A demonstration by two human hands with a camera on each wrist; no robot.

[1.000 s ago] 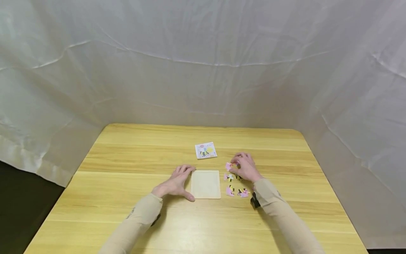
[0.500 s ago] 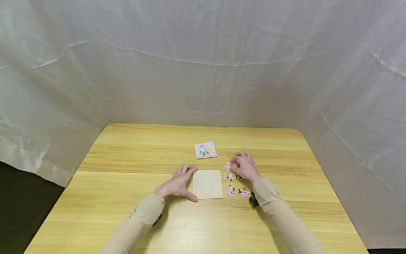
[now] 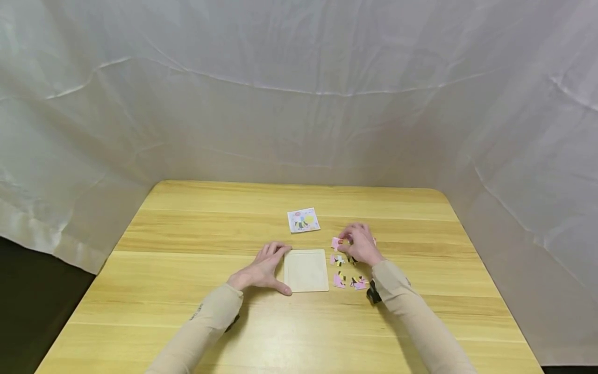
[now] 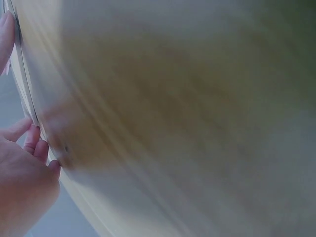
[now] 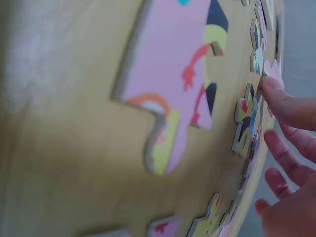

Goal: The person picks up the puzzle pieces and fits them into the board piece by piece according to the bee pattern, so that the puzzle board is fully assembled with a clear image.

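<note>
Sorting Puzzle Pieces Beside an Empty Tray

Resting flat on the tabletop (image 3: 187, 249), the left hand (image 3: 261, 270) lies with fingers relaxed and spread, its thumb and fingertips touching the left edge of the pale wooden puzzle tray (image 3: 306, 270). Just to the tray's right, the right hand (image 3: 358, 244) bends over a cluster of loose pink puzzle pieces (image 3: 348, 281), its fingertips (image 5: 284, 103) pressing on a pink piece (image 3: 337, 243) at the far end of the cluster; whether it pinches that piece cannot be told. A small picture card (image 3: 303, 220) lies beyond the tray, apart from both hands. White sheeting (image 3: 299, 93) hangs behind.
</note>
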